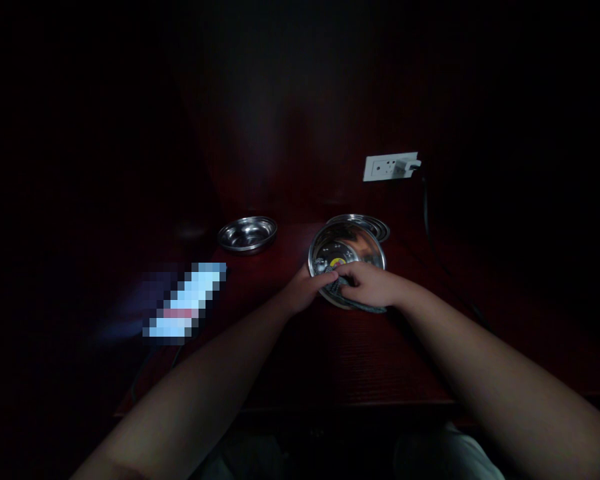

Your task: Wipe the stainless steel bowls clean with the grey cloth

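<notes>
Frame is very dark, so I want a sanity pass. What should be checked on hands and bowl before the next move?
1. Left hand grips the near rim of the round shiny steel bowl: ok.
2. Right hand is closed on the grey cloth at that rim: ok.
3. Bowl is tilted, mouth toward the camera; whether its base rests on the dark red wooden table: cannot tell.
4. Gap between the bowl and the second steel dish behind it: cannot tell.
5. Shallow steel dish on the left lies apart from both hands: ok.
6. Lighting good enough to judge contact: not ok.
</notes>
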`<action>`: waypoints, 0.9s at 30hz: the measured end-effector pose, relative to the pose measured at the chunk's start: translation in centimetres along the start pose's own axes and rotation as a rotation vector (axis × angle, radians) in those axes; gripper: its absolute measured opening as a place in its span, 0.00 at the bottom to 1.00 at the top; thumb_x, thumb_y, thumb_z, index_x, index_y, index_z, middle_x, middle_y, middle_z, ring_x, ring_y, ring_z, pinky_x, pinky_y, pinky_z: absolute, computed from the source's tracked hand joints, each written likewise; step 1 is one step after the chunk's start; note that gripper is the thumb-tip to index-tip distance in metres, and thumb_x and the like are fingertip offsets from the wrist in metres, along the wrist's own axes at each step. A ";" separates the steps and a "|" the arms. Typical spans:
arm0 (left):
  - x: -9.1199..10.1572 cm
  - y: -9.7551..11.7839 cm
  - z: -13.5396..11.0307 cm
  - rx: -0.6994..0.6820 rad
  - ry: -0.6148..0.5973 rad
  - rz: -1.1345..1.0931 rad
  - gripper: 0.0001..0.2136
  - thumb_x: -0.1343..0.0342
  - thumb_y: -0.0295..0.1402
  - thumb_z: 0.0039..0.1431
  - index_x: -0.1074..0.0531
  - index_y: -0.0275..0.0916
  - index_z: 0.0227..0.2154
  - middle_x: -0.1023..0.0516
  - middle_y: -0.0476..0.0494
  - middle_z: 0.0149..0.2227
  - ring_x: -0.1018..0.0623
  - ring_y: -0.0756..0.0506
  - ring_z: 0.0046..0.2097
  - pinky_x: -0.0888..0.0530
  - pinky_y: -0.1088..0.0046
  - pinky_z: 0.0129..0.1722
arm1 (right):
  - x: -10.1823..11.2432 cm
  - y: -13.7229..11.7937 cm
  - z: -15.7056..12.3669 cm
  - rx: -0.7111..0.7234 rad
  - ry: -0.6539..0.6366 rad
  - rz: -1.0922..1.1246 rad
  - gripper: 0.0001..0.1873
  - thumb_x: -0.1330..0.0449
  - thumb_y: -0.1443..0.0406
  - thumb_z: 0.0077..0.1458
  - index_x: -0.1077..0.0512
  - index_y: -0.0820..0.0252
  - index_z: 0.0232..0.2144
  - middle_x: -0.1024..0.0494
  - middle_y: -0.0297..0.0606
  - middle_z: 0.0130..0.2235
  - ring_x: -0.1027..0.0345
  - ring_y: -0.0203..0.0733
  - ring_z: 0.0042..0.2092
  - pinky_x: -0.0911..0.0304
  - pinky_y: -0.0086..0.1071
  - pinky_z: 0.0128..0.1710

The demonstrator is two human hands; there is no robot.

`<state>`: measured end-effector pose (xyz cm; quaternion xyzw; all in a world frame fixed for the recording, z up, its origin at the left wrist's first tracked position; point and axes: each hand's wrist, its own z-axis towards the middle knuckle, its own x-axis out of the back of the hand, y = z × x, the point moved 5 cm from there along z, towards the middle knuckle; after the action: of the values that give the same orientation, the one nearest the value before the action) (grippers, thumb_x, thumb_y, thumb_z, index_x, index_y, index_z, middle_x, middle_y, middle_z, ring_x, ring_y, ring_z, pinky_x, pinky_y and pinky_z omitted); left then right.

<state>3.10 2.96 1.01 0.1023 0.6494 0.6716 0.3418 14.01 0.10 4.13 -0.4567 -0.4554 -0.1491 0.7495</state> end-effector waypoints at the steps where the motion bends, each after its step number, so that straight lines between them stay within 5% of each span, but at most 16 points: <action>1: 0.0 0.0 0.0 -0.003 0.001 0.001 0.18 0.38 0.30 0.44 0.28 0.34 0.42 0.23 0.40 0.41 0.27 0.40 0.48 0.35 0.59 0.51 | 0.0 0.0 0.0 -0.002 -0.001 0.000 0.10 0.48 0.70 0.46 0.29 0.63 0.33 0.26 0.38 0.32 0.34 0.38 0.33 0.40 0.33 0.35; 27: -0.1 0.1 0.0 0.001 -0.005 0.000 0.19 0.38 0.31 0.43 0.28 0.35 0.42 0.24 0.39 0.42 0.27 0.39 0.49 0.36 0.58 0.52 | 0.0 0.1 0.0 -0.021 -0.018 0.003 0.12 0.48 0.70 0.47 0.29 0.63 0.35 0.24 0.39 0.34 0.33 0.39 0.35 0.39 0.34 0.37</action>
<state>3.15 2.88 1.12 0.1043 0.6490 0.6708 0.3435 14.09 0.15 4.08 -0.4666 -0.4599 -0.1483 0.7408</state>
